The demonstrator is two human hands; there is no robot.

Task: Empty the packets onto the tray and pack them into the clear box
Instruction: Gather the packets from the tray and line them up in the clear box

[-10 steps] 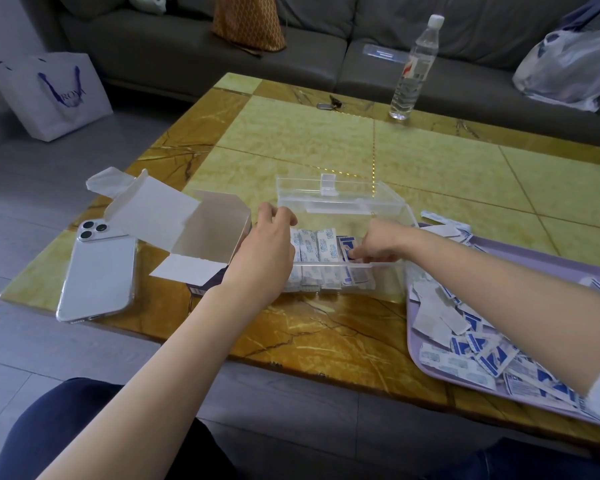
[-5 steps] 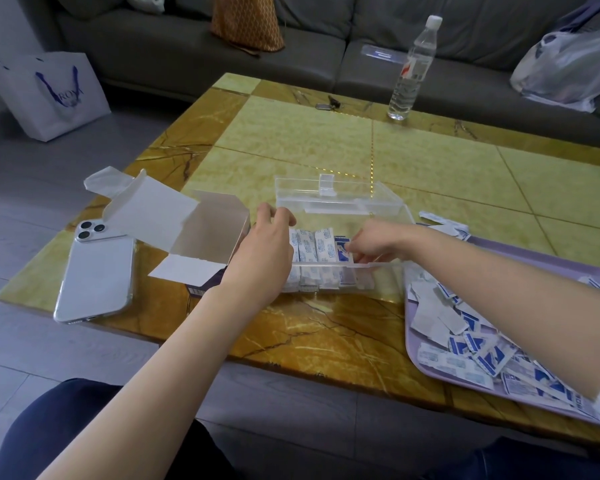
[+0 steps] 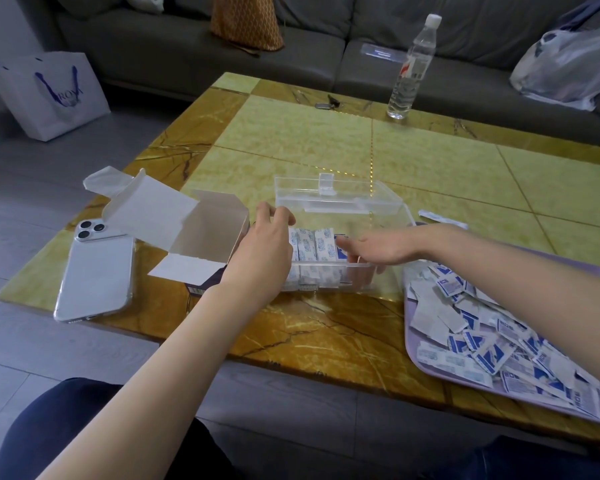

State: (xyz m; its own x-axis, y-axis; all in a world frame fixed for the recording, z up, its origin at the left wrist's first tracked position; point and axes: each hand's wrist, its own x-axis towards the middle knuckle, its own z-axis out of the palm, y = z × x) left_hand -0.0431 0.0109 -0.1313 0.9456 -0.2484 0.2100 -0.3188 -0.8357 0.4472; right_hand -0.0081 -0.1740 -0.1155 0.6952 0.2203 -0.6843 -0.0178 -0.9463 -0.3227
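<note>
The clear box (image 3: 340, 202) stands open on the table, its lid tipped back. Several white and blue packets (image 3: 314, 245) stand upright in a row inside its left half. My left hand (image 3: 262, 251) holds the box's left wall, fingers curled over the rim. Inside the box, my right hand (image 3: 378, 252) lies with its fingers fairly straight against the right end of the packet row. To the right, a lilac tray (image 3: 416, 358) carries a loose heap of packets (image 3: 492, 337).
An open white carton (image 3: 201, 233) lies left of the box, and a phone (image 3: 97, 271) lies face down beyond it. A water bottle (image 3: 411, 67) and keys (image 3: 328, 102) are at the table's far edge. A sofa is behind; a paper bag (image 3: 49, 91) sits on the floor.
My right hand has gone from curled fingers at the packets to flatter fingers pressed against the row's end. My left hand has stayed on the box wall.
</note>
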